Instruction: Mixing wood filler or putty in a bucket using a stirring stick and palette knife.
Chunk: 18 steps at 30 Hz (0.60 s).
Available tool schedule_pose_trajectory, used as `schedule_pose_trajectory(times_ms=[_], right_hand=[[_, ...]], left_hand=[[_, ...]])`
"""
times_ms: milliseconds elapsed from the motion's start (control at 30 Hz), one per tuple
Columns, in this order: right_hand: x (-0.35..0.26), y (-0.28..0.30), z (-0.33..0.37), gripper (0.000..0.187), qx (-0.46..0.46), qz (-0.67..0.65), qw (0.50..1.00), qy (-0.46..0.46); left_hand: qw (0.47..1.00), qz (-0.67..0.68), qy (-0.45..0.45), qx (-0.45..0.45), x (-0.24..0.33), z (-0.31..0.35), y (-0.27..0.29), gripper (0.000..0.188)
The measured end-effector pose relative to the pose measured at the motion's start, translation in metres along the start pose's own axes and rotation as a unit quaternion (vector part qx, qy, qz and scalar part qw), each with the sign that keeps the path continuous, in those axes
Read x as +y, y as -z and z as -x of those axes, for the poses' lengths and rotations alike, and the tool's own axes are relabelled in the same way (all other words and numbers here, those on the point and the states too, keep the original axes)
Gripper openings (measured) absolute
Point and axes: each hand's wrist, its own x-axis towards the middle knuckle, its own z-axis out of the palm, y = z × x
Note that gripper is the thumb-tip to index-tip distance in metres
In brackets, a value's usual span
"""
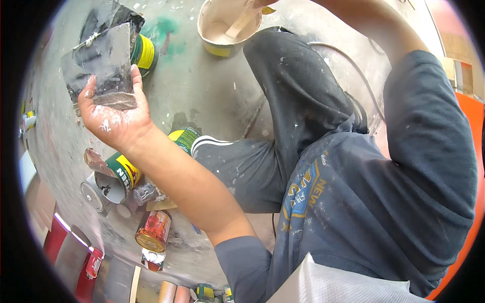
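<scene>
My left hand, palm up and smeared with white paste, grips a flat, dark grey, roughly square plate by its near edge. A small white blob sits on the plate's far left side. At the top edge my right hand is mostly cut off by the frame. Its visible fingers close on the upper end of a flat pale wooden stick. The stick's lower end dips into beige paste in a round bucket with a coated rim. Behind the plate, a green and yellow can is partly hidden.
Left of my forearm lie a green and yellow open can, a red-brown can and a round metal lid. Another green can lies by my knee. A cable curves across the stained floor at the right.
</scene>
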Motion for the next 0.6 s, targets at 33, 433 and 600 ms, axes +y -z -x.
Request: schedule_pose_trajectory(times_ms=[33, 433, 600], right_hand=[[0.004, -0.007, 0.006, 0.028, 0.021, -0.057, 0.998, -0.03], [-0.013, 0.018, 0.047, 0.008, 0.113, -0.018, 0.989, -0.088], [-0.009, 0.064, 0.058, 0.011, 0.127, 0.118, 0.983, -0.06]], left_hand=[[1.0, -0.002, 0.001, -0.001, -0.002, -0.001, -0.002, 0.044], [0.999, -0.028, 0.018, -0.014, -0.015, -0.003, -0.01, 0.044], [0.999, -0.032, 0.024, -0.008, -0.016, -0.001, -0.011, 0.044]])
